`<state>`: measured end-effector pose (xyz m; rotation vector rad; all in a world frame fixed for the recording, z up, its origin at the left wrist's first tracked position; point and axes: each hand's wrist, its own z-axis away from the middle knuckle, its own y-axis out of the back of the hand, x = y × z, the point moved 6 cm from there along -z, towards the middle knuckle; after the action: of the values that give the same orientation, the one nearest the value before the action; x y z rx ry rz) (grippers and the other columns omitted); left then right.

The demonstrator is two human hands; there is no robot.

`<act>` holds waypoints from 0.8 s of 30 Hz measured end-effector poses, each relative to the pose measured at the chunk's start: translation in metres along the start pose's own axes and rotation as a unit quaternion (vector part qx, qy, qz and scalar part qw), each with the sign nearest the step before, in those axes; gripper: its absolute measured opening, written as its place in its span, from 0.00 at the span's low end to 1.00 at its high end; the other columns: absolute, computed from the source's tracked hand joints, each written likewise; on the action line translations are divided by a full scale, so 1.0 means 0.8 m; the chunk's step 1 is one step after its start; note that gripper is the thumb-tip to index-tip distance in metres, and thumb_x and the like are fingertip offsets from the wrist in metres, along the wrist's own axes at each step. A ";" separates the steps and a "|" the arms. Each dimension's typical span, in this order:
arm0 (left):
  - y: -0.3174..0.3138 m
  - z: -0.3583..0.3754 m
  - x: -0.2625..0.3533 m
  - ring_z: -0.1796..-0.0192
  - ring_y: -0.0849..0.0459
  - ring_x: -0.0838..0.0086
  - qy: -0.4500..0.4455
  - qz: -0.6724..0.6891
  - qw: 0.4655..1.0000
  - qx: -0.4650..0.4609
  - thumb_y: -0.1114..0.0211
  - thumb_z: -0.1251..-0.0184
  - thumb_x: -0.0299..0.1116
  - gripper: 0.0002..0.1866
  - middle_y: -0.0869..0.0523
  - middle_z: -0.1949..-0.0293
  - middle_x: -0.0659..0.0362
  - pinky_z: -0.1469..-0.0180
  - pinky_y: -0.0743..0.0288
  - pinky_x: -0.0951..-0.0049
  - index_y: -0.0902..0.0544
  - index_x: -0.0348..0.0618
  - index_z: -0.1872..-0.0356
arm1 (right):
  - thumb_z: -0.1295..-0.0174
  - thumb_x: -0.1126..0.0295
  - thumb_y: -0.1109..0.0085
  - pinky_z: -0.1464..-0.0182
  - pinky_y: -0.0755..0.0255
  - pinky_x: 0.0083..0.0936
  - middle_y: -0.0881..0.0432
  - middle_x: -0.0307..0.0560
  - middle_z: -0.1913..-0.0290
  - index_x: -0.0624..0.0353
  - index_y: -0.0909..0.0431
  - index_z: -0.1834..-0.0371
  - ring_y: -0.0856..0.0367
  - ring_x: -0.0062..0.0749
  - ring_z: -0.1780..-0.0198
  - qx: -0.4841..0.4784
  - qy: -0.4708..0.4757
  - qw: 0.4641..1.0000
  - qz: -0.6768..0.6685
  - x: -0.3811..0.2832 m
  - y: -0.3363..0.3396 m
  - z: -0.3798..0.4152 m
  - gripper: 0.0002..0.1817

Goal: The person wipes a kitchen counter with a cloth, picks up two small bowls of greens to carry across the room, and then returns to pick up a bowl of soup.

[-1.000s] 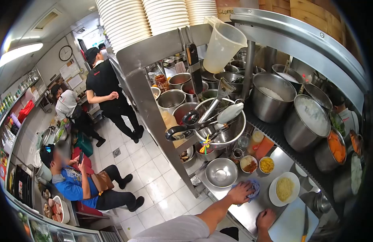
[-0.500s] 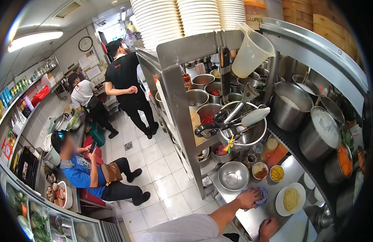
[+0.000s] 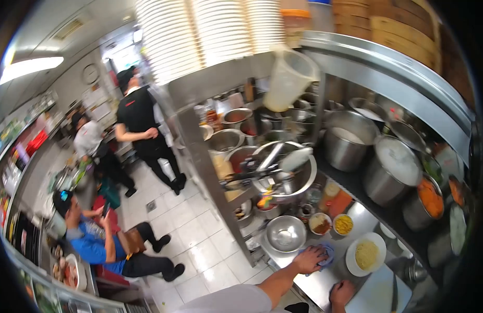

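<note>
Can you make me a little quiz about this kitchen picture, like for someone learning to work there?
1. True or false: the left hand presses on a blue cloth.
2. What lies on the white plate? A) noodles B) soup C) bread
3. Fill in: the right hand rests beside the white ____ board.

Key: 1 true; 2 A, noodles; 3 cutting.

counts: 2 hands, 1 blue cloth (image 3: 326,255), 1 noodle plate (image 3: 365,254), 1 empty steel bowl (image 3: 286,233), 2 small condiment bowls (image 3: 331,224), 3 other people (image 3: 142,130).
</note>
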<state>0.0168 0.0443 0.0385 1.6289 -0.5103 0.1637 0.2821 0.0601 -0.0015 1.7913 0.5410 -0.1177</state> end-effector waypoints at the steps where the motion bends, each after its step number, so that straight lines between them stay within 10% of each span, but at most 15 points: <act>1: -0.006 0.000 -0.003 0.20 0.39 0.53 -0.005 -0.013 1.000 0.002 0.34 0.35 0.50 0.33 0.30 0.25 0.49 0.25 0.41 0.46 0.26 0.55 0.29 | 0.44 0.68 0.41 0.51 0.33 0.55 0.20 0.61 0.65 0.60 0.23 0.68 0.23 0.62 0.58 -0.020 0.006 1.000 -0.010 -0.003 -0.002 -0.004 0.07; 24: -0.012 -0.004 -0.006 0.25 0.31 0.52 -0.027 -0.077 0.996 0.028 0.35 0.37 0.52 0.31 0.24 0.29 0.49 0.27 0.37 0.44 0.21 0.58 0.32 | 0.45 0.63 0.40 0.48 0.30 0.52 0.16 0.52 0.64 0.53 0.17 0.69 0.19 0.53 0.55 -0.061 -0.002 0.998 -0.010 -0.023 0.018 -0.011 0.08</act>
<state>0.0169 0.0490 0.0279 1.7237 -0.4229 0.0196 0.2701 0.0603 0.0200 1.6670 0.5513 -0.1008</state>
